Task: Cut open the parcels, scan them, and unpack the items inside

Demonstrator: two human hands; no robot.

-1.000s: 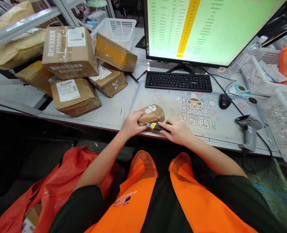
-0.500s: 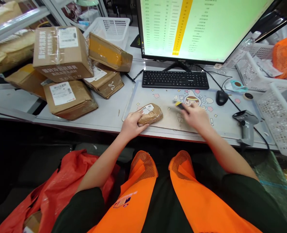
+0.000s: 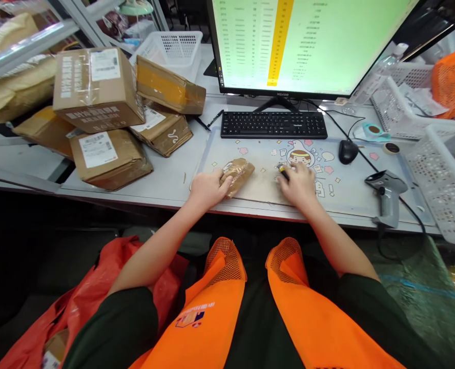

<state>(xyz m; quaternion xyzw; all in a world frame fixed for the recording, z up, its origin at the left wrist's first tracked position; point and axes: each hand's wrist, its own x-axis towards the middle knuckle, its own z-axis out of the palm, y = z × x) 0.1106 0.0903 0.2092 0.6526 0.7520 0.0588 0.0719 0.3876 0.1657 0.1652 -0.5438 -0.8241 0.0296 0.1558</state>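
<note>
My left hand (image 3: 209,188) is closed on the left end of a small brown parcel (image 3: 240,177) wrapped in shiny clear tape. The parcel is tilted above the desk mat, and its white label is mostly out of sight. To the right, my right hand (image 3: 300,185) is closed round a black-and-yellow utility knife (image 3: 284,172), low over the printed mat (image 3: 266,192). The fingers cover much of the knife, and I cannot make out its blade. A gap separates the knife from the parcel.
Taped cardboard boxes (image 3: 97,97) are stacked at the left. Behind the mat stand a keyboard (image 3: 273,125) and a monitor (image 3: 308,46). A mouse (image 3: 348,151), a barcode scanner (image 3: 387,197) with its cable, a tape roll (image 3: 391,148) and white baskets (image 3: 448,179) occupy the right side.
My left hand has turned the parcel over, so its label no longer faces up. My right hand has moved slightly left and down with the utility knife, whose angle has changed.
</note>
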